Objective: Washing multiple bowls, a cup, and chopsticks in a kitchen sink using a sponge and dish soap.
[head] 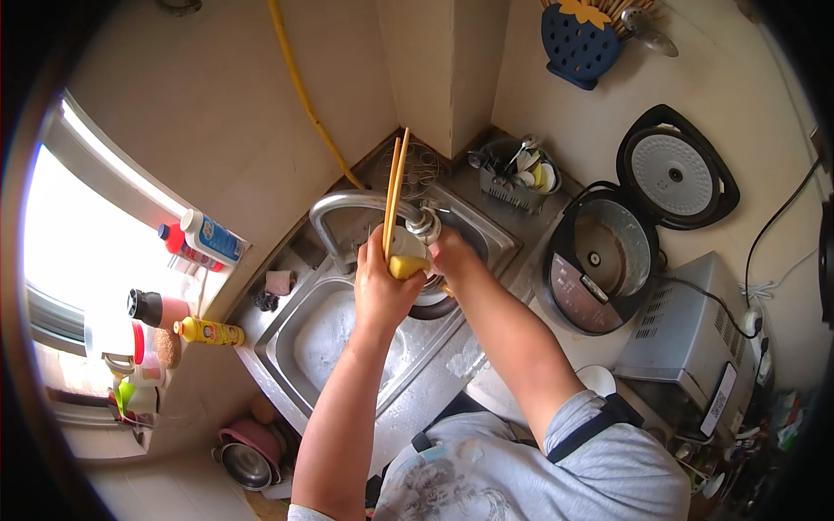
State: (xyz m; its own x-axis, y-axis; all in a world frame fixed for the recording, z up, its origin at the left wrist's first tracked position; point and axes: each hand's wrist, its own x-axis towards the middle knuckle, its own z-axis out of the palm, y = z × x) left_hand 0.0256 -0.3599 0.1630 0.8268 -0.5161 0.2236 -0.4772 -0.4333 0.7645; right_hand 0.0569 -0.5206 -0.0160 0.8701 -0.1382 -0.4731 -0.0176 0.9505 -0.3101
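My left hand is closed around a pair of wooden chopsticks, which point up and away, and a yellow sponge beside its thumb. Just past the sponge, below the tap's spout, a pale round dish shows between my hands. My right hand is at the right of the spout, its fingers largely hidden, so its hold cannot be told. The curved metal tap arches over the double steel sink. Bowls or pans, partly covered by my forearm, sit in the right basin.
A cutlery basket stands behind the sink on the right. Nearer on that side are an opened rice cooker and a grey metal appliance. Bottles, including a yellow one, line the windowsill at left. Pots lie low at left.
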